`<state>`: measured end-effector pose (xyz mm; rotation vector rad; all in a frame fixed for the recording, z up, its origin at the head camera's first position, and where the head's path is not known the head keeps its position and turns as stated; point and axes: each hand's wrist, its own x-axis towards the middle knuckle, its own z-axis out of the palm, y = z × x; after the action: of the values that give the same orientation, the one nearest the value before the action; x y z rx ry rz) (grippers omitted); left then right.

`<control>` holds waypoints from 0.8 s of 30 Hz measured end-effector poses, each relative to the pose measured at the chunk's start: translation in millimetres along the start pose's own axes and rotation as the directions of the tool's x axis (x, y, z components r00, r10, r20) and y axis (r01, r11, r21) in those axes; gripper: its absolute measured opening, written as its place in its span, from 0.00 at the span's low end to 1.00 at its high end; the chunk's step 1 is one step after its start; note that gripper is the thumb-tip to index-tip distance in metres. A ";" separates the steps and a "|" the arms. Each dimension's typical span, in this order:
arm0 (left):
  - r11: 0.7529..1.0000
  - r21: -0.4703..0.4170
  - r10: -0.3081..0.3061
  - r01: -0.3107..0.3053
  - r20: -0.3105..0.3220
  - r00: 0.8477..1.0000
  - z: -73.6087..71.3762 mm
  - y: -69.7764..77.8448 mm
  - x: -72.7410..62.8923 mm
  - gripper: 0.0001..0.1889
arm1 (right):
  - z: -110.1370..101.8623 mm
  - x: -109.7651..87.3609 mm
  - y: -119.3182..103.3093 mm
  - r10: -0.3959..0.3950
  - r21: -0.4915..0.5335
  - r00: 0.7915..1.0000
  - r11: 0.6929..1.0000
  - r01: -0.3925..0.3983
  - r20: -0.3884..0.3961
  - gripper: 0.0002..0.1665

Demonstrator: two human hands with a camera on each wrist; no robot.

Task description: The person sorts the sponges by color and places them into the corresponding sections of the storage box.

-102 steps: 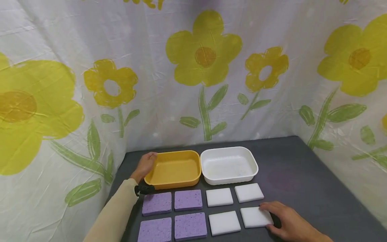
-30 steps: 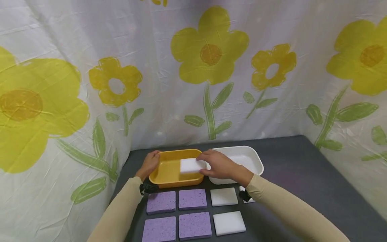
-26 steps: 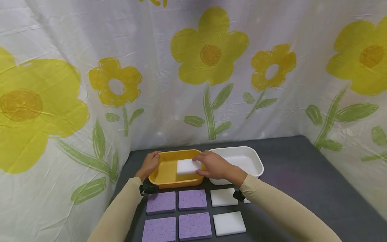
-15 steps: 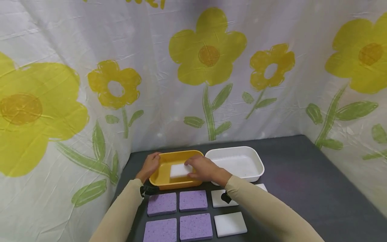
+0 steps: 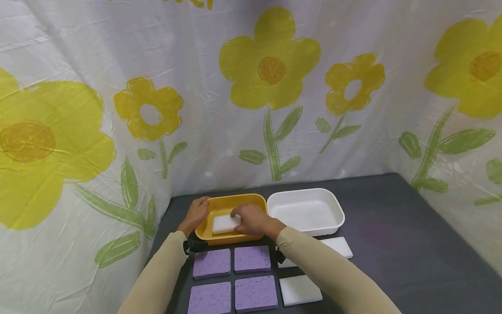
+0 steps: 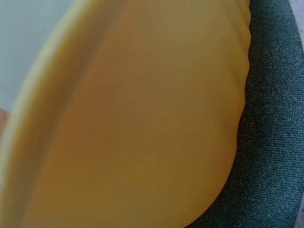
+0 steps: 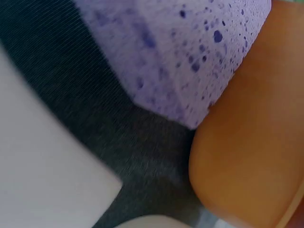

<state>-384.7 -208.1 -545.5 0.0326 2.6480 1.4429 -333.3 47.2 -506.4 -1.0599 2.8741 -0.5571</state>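
Observation:
At the back of the table a yellow tray point(image 5: 230, 239) stands with my left hand point(image 5: 196, 213) gripping its left rim. In the left wrist view its yellow wall fills most of the picture, and almost all of that hand is out of sight. My right hand point(image 5: 253, 220) reaches into the tray and pinches a white sponge point(image 5: 224, 224) by its right end. That sponge lies low inside, at or close to the tray floor; whether it touches cannot be told. Neither the right hand's fingers nor the held sponge shows clearly in the right wrist view.
A white tray point(image 5: 306, 211) stands right beside the yellow one. In front lie several purple sponges point(image 5: 211, 264) in rows, with white sponges point(image 5: 300, 291) to their right. My right forearm crosses above and partly hides two white sponges. A flowered curtain point(image 5: 204, 131) hangs behind.
My right hand has picked up the front-right white sponge, carried it over into the yellow tray, and moved it lower and leftward. The left hand stays on the rim.

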 end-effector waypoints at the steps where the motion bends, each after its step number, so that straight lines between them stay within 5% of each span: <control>1: 1.000 0.000 -0.001 0.001 -0.005 1.000 0.2 -0.1 0.4 0.26 | 0.7 1.9 -0.1 0.002 -0.003 1.000 1.000 -0.002 -0.002 0.25; 24: 1.000 -0.012 -0.001 0.001 -0.012 1.000 1.1 2.2 0.4 0.25 | 15.6 23.5 -1.0 0.012 0.046 1.000 0.999 -0.013 0.007 0.25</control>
<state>-385.1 -206.0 -544.3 0.0220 2.6485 1.4632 -348.4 26.6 -518.4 -1.0348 2.8451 -0.6142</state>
